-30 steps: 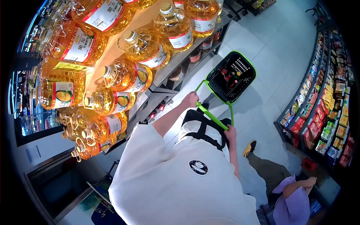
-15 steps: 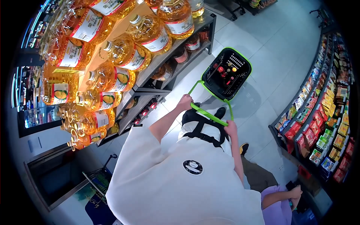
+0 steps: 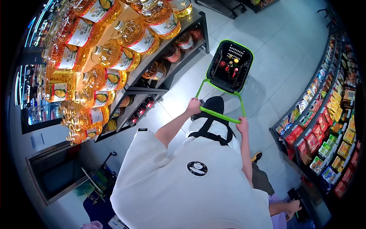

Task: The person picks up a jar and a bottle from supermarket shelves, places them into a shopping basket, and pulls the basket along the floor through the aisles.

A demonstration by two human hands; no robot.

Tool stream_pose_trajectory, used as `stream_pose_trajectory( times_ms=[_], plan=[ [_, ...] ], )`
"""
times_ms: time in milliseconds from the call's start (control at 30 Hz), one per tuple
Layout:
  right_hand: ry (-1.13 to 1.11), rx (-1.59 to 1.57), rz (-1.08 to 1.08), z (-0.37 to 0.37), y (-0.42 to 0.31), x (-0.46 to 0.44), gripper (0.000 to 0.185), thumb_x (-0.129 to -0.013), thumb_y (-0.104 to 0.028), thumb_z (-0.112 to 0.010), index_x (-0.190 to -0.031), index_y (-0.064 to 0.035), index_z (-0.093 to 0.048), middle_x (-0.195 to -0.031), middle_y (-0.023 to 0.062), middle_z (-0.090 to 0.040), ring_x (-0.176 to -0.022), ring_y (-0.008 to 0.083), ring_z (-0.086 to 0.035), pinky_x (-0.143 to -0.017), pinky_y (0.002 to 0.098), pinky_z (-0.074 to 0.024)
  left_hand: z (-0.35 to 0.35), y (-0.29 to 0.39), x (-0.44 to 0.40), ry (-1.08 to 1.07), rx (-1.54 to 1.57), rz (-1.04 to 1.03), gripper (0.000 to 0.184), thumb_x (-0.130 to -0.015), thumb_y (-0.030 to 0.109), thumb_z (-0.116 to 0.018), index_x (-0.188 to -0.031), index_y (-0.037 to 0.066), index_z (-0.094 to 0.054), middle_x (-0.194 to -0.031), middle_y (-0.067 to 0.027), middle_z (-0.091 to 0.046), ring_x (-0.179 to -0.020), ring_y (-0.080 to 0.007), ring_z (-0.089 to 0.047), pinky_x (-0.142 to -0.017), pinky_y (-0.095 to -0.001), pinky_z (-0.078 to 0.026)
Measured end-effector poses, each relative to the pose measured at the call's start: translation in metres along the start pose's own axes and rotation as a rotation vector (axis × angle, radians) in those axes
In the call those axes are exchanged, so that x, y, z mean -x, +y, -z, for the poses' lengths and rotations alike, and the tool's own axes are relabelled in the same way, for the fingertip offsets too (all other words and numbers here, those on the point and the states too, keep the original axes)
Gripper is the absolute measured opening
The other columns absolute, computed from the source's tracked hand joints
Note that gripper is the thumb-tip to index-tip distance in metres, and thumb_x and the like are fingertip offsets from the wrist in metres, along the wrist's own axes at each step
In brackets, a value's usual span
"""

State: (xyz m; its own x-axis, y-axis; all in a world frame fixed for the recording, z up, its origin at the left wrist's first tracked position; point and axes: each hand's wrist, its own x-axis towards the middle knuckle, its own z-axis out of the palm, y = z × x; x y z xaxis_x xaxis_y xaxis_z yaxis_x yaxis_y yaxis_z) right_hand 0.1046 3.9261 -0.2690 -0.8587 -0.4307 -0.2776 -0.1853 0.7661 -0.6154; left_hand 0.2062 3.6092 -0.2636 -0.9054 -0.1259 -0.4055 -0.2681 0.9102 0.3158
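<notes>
The left hand [image 3: 193, 106] and right hand [image 3: 242, 124] are closed around opposite ends of a green handle [image 3: 219, 115]. Its black basket [image 3: 244, 61] is at the upper middle of the frame, holding what look like small bottles [image 3: 227, 68]. Large oil bottles [image 3: 143, 40] crowd the upper left.

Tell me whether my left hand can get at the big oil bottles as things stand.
Probably not as it is: the left hand grips the green handle of the basket. If it let go, the way to the big oil bottles at that side looks open.
</notes>
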Motion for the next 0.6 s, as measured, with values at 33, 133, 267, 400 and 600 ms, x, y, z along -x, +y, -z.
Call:
stream_pose_trajectory(
  times_ms=[33,133,267,400,600],
  plan=[
    [0.031,-0.016,-0.027,0.004,0.005,-0.006,0.011,-0.059,-0.001,-0.052,-0.07,-0.005,-0.052,-0.074,0.0168,-0.053,-0.073,0.0363,-0.053,-0.062,0.0421,-0.0423,-0.002,0.005,-0.007,0.047,0.022,0.007,0.016,-0.06,0.02,-0.062,-0.07,0.009,-0.067,-0.073,-0.0114,-0.06,-0.086,-0.0255,-0.055,-0.088,-0.034,-0.037],
    [0.052,0.021,0.03,0.025,0.015,-0.029,0.011,-0.058,0.001,-0.051,-0.068,-0.0044,-0.05,-0.073,0.0167,-0.051,-0.071,0.036,-0.051,-0.061,0.0411,-0.0412,-0.001,0.019,-0.028,0.0,0.037,0.025,0.016,-0.059,0.019,-0.062,-0.071,0.009,-0.066,-0.075,-0.0134,-0.059,-0.085,-0.0252,-0.055,-0.088,-0.0345,-0.038],
    [0.017,0.028,0.096,0.045,0.026,-0.064,0.01,-0.057,0.001,-0.051,-0.066,-0.0035,-0.047,-0.072,0.0172,-0.051,-0.068,0.0362,-0.049,-0.058,0.0412,-0.0392,0.009,0.034,-0.05,-0.046,0.067,0.069,0.018,-0.06,0.019,-0.062,-0.073,0.009,-0.067,-0.077,-0.0134,-0.059,-0.086,-0.0247,-0.055,-0.087,-0.0332,-0.038],
    [-0.088,0.037,0.132,0.076,0.035,-0.106,0.009,-0.056,0.001,-0.05,-0.063,-0.0018,-0.044,-0.066,0.0184,-0.048,-0.067,0.0371,-0.048,-0.057,0.0422,-0.0376,0.02,0.055,-0.076,0.053,0.138,0.101,0.015,-0.059,0.019,-0.061,-0.067,0.008,-0.067,-0.071,-0.0135,-0.059,-0.084,-0.0254,-0.055,-0.087,-0.0344,-0.038],
    [-0.225,0.07,0.201,0.119,0.037,-0.181,0.009,-0.055,0.001,-0.05,-0.061,-0.0008,-0.043,-0.062,0.0191,-0.047,-0.068,0.0379,-0.048,-0.057,0.0429,-0.0373,0.04,0.069,-0.127,0.088,0.233,0.168,0.014,-0.058,0.017,-0.061,-0.065,0.006,-0.066,-0.069,-0.0135,-0.06,-0.081,-0.0264,-0.056,-0.085,-0.0348,-0.039]
  ],
)
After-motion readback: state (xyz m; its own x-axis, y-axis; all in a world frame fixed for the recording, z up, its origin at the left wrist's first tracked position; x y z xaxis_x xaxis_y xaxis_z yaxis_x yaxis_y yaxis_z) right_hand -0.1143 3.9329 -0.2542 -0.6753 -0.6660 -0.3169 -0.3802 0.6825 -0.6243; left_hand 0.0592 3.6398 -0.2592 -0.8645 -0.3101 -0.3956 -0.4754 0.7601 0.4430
